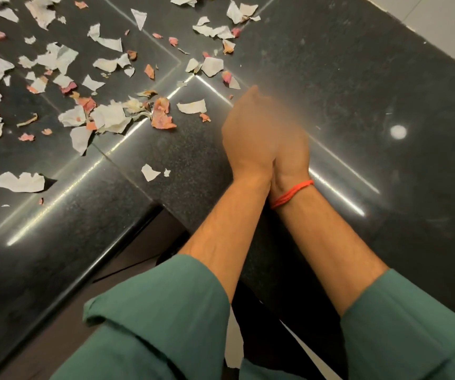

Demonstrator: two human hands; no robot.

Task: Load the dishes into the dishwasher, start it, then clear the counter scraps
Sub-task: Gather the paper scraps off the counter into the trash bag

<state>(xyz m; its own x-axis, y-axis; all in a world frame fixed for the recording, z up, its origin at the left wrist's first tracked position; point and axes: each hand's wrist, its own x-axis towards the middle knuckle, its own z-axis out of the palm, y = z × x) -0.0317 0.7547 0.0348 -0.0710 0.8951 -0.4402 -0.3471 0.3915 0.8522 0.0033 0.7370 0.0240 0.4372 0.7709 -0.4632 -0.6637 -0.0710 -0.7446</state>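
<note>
1. Covering the left and upper-left of the black stone tabletop (pixel 344 86) were the scraps (pixel 105 116): torn white paper bits mixed with pink and orange petal-like pieces, thickest at the far left edge.
2. A larger white scrap (pixel 20 182) lay alone near the front edge, and two small white bits (pixel 151 172) sat apart from the main scatter, closer to the hands.
3. Left hand (pixel 244 141) was over the tabletop corner, pressed palm-to-palm against the other hand; motion-blurred, fingers together, cannot tell if anything was held between the palms.
4. Right hand (pixel 292 154) was flat against the left one, mostly hidden behind it; a red thread band (pixel 292 193) was on its wrist.
5. Both green sleeves (pixel 166 311) were rolled up, forearms bare.
6. Right part of the tabletop carried only a round light reflection (pixel 398 132); a pale wall (pixel 445 20) met it at top right.
</note>
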